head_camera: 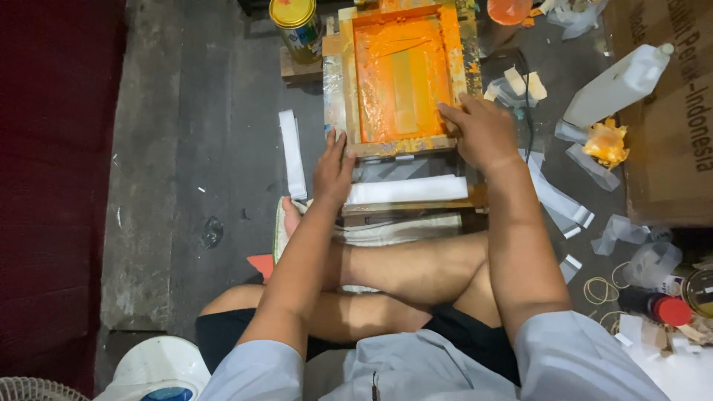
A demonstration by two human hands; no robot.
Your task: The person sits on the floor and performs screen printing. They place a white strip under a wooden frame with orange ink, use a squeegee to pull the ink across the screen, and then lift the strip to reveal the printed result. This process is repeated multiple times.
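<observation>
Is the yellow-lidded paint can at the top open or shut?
Shut: the paint can stands upright with its yellow lid seated flat on top, beside the orange-inked screen frame.

Lighting is moderate and warm, strongest over the orange screen (401, 74), which is the brightest, most saturated area. The bottle (616, 85) right of the screen is near overexposure. The floor (193, 148) left of the screen is dim; the far left edge falls into dark red shadow. Shadows are soft. Focus is acceptable near the screen; fine detail is smeared. Edges show slight wide-angle stretch.
</observation>
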